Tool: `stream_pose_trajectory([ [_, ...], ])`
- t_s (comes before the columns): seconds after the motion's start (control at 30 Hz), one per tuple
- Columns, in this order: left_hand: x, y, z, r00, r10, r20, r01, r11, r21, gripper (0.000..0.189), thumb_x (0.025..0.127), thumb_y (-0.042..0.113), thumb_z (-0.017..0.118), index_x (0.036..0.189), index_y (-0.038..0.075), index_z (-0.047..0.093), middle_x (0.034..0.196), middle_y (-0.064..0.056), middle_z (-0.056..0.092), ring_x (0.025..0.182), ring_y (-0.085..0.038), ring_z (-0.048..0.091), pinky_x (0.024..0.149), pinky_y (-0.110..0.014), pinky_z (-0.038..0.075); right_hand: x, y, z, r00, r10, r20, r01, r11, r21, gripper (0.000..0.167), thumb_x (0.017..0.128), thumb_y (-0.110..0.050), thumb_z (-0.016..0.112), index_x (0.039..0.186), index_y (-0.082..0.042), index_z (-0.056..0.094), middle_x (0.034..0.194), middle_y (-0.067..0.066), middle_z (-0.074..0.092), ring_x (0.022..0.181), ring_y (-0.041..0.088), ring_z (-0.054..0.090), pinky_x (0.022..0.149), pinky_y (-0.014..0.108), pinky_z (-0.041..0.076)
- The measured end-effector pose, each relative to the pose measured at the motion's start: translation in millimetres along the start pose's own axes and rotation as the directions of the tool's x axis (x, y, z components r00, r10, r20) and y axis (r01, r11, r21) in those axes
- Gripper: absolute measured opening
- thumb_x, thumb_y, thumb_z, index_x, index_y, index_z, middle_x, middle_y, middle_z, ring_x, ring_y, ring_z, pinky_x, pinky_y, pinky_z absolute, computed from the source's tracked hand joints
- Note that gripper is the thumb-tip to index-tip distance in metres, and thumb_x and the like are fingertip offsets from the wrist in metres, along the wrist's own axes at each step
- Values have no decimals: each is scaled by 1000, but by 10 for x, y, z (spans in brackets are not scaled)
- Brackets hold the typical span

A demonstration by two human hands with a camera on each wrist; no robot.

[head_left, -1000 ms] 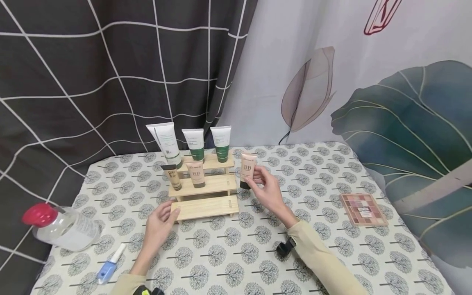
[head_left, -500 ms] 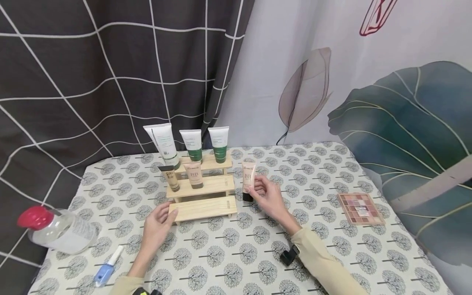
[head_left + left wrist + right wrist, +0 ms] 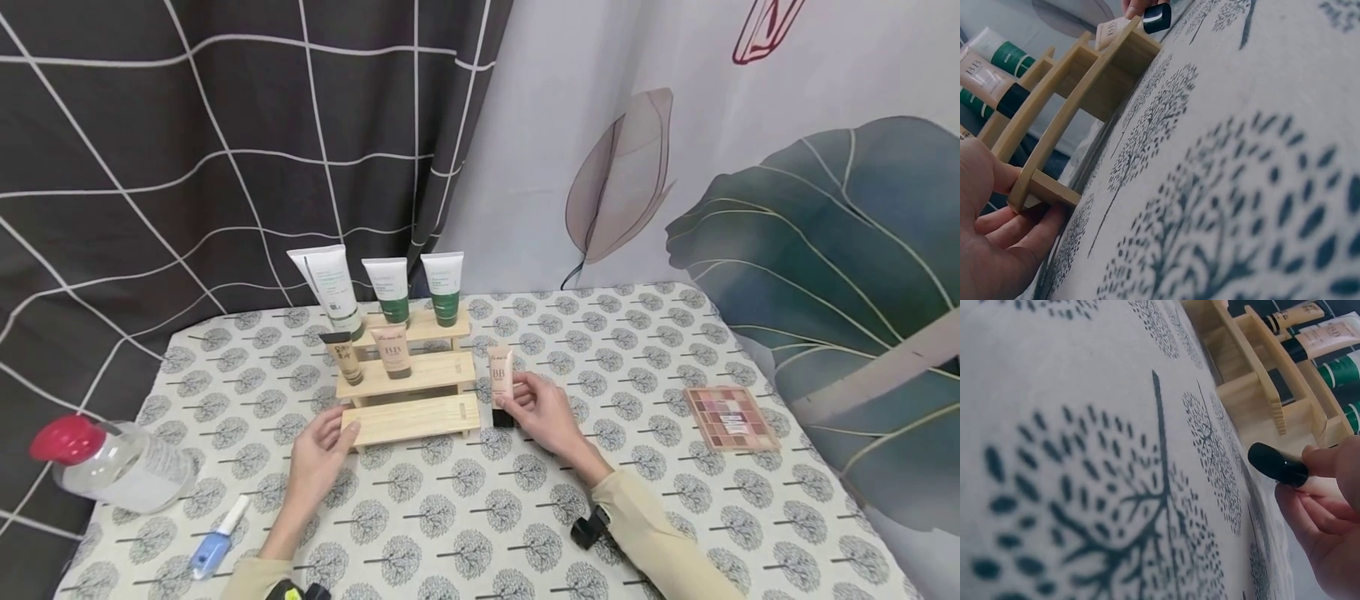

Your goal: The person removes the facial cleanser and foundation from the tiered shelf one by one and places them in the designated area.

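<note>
A pale cloth [image 3: 630, 575] printed with dark, round-topped trees covers the table [image 3: 408, 521]. Near its middle stands a wooden stand [image 3: 412, 419] with three steps. The top step holds a large white tube [image 3: 327, 283] and two smaller white-and-green tubes [image 3: 442, 287], all in a row; the middle one holds a gold tube [image 3: 344, 359] (tilted to the left) beside a pale pink tube [image 3: 392, 353]. Well to the right, a makeup palette [image 3: 732, 418] lies flat. At the left are a red-topped clear bottle [image 3: 131, 471] and, near it, a small blue bottle [image 3: 212, 550] with a white cap, lying on its side.
</note>
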State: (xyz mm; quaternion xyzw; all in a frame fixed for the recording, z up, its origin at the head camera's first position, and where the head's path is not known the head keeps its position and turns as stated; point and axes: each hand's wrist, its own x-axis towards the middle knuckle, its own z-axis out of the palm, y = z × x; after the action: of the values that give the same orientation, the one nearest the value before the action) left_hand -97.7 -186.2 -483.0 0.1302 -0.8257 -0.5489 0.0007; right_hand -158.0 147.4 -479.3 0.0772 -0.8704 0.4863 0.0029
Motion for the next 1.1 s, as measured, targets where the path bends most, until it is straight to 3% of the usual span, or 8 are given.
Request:
stream_pose_trajectory([
  [0.27, 21, 3, -22, 1000, 3, -3, -3, 1000, -3, 55, 101, 26, 64, 146, 0, 47, 144, -25, 56, 131, -36, 59, 108, -27, 49, 0, 10, 1, 998, 54, 23, -53, 998, -31, 41, 87, -18, 81, 119, 2, 66, 88, 8, 75, 74, 12, 70, 63, 20, 62],
  [0.63, -9, 17, 1, 1000, 8, -6, -8, 1000, -9, 52, 100, 23, 65, 143, -1, 49, 143, -26, 57, 131, -38, 58, 112, -36, 48, -14, 39, -10, 992, 127, 18, -124, 985, -123, 44, 86, -25, 82, 117, 2, 69, 83, 4, 73, 70, 11, 67, 63, 22, 60],
  [1.1, -11, 21, 19, 1000, 12, -28, -11, 1000, 23, 51, 100, 25, 65, 143, 0, 51, 141, -26, 58, 130, -38, 59, 112, -38, 50, -50, 95, -68, 997, 73, 4, -72, 989, -128, 36, 86, -18, 81, 111, 5, 69, 82, 7, 73, 68, 11, 66, 60, 18, 60],
])
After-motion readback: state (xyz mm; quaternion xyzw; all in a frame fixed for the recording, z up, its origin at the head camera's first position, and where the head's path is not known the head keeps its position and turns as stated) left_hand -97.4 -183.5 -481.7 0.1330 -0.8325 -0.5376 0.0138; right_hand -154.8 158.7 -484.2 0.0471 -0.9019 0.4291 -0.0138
